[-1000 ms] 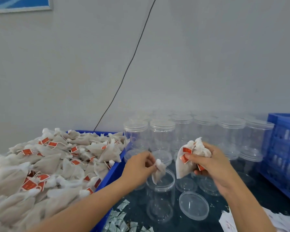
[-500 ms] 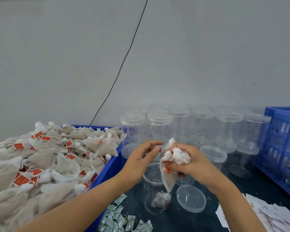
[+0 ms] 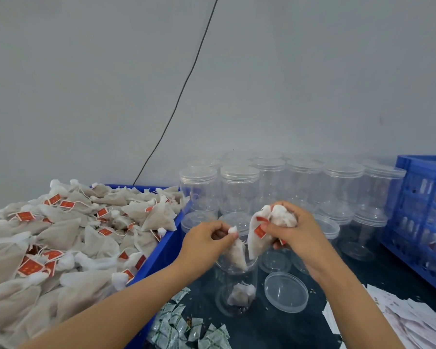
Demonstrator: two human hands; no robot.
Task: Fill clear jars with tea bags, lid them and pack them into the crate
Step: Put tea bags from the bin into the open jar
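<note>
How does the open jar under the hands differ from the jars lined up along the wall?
The open jar has no lid; the jars along the wall are lidded. The open jar has a tea bag at its bottom, while the wall jars look empty. The open jar stands nearest the person, the wall jars farther back. Both are clear and upright.

No legible text. Red tags (image 3: 25, 216) on the tea bags at left of frame carry pale marks, too small to read. Green-printed sachets (image 3: 176, 323) at bottom centre and white paper slips (image 3: 413, 321) at lower right: print unreadable.
</note>
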